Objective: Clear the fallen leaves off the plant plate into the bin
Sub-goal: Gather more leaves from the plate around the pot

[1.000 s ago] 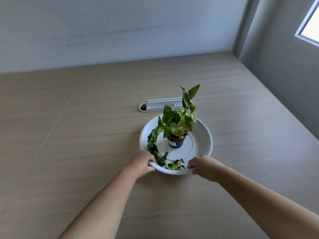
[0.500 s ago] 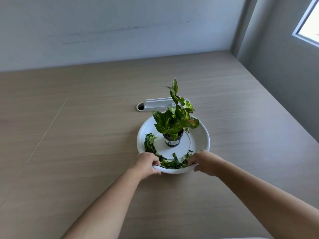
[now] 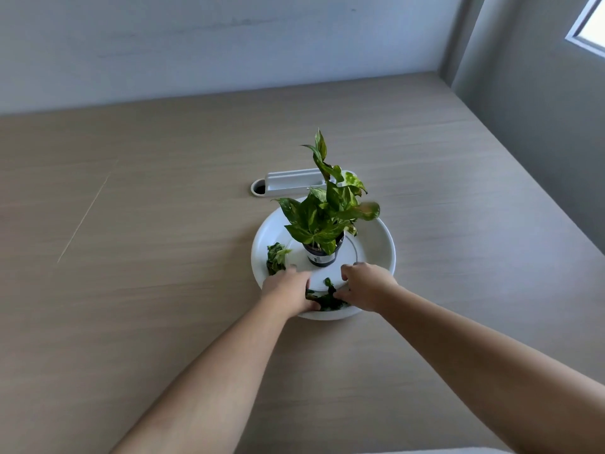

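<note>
one view only: head-worn wide-angle camera, looking forward and steeply down over a wooden table (image 3: 163, 290). both forearms enter from the bottom edge, reaching away from the lens. white plate (image 3: 376, 244) sits near frame centre, at arm's reach. far wall (image 3: 229, 44) fills the top; window corner (image 3: 589, 24) at upper right. straight lines bow outward at the edges.

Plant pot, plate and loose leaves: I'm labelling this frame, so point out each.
plant pot (image 3: 322, 258), head view, dark front wall
white plate (image 3: 376, 247), head view, bare right inner wall
fallen leaves (image 3: 276, 257), head view, left clump
</note>
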